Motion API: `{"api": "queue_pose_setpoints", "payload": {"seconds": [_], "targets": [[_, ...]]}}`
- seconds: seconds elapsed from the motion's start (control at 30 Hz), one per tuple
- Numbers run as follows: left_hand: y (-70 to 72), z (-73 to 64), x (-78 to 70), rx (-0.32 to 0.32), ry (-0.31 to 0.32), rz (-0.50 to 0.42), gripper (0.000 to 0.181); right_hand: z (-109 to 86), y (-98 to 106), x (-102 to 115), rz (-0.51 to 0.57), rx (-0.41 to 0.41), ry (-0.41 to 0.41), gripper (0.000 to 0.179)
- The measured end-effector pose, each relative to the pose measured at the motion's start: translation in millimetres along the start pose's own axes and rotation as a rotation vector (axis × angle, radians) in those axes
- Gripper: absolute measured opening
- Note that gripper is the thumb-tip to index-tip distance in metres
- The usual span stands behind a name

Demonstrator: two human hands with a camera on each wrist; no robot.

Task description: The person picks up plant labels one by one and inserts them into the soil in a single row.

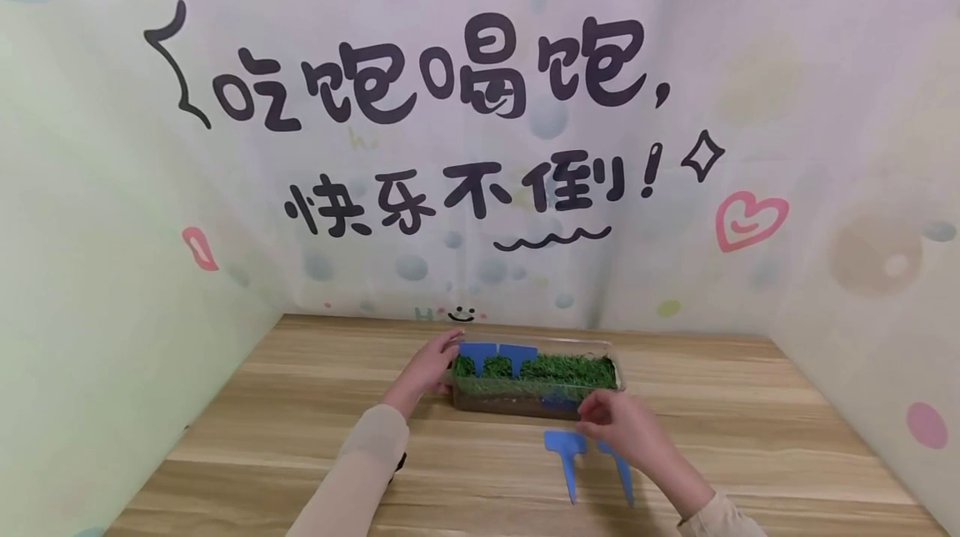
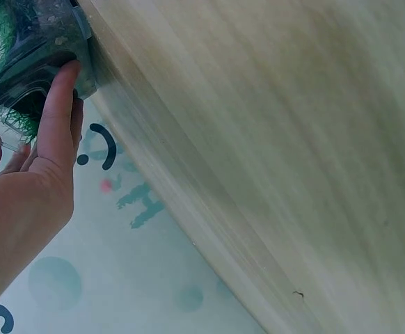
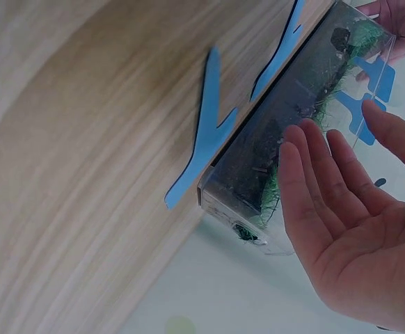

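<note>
A clear plastic planter box holds dark soil and green grass. Two blue T-shaped plant labels stand upright in the grass toward its left side. My left hand touches the box's left end, one finger lying straight against the end wall. My right hand hovers by the front right of the box, its fingers loosely bent with nothing between them. Below it, two more blue plant labels lie on the table, the right one partly hidden by this hand.
The wood-grain table runs back to a printed cloth backdrop with black writing. Cloth walls also rise on the left and right. A blue patch shows in the box's front wall, possibly a reflection.
</note>
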State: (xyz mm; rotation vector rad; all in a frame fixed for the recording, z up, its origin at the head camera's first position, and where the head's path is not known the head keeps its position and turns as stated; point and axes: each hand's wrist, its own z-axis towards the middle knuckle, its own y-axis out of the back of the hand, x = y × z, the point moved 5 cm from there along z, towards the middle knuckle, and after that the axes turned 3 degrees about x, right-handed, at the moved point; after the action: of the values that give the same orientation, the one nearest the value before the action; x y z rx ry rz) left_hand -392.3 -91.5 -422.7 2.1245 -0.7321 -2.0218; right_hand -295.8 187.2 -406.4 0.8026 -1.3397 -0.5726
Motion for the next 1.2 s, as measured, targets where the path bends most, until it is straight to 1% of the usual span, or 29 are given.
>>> {"api": "queue_pose_setpoints", "payload": {"seconds": [0.27, 0.43, 0.57, 0.83, 1.07, 1.2], "targets": [[0.4, 1.6, 1.8, -0.001, 0.001, 0.001, 0.047, -1.1, -2.2, -2.9, -0.024, 0.021, 0.025, 0.016], [0.4, 2.0, 2.3, 0.002, 0.001, -0.002, 0.047, -1.5, -3.4, -4.3, 0.003, 0.035, 0.016, 0.017], [0.3, 2.6, 2.9, -0.001, 0.001, 0.007, 0.047, -2.6, -4.9, -4.5, 0.026, 0.048, 0.029, 0.018], [0.4, 3.2, 3.2, -0.006, 0.008, 0.012, 0.047, -4.5, -6.5, -6.4, 0.003, 0.038, -0.007, 0.016], [0.7, 2.2, 2.8, -0.001, 0.01, 0.01, 0.047, -4.3, -8.4, -8.2, -0.001, 0.054, -0.035, 0.017], [0.6, 1.7, 2.6, -0.001, 0.012, 0.013, 0.047, -4.6, -10.1, -8.6, -0.016, 0.05, -0.055, 0.016]]}}
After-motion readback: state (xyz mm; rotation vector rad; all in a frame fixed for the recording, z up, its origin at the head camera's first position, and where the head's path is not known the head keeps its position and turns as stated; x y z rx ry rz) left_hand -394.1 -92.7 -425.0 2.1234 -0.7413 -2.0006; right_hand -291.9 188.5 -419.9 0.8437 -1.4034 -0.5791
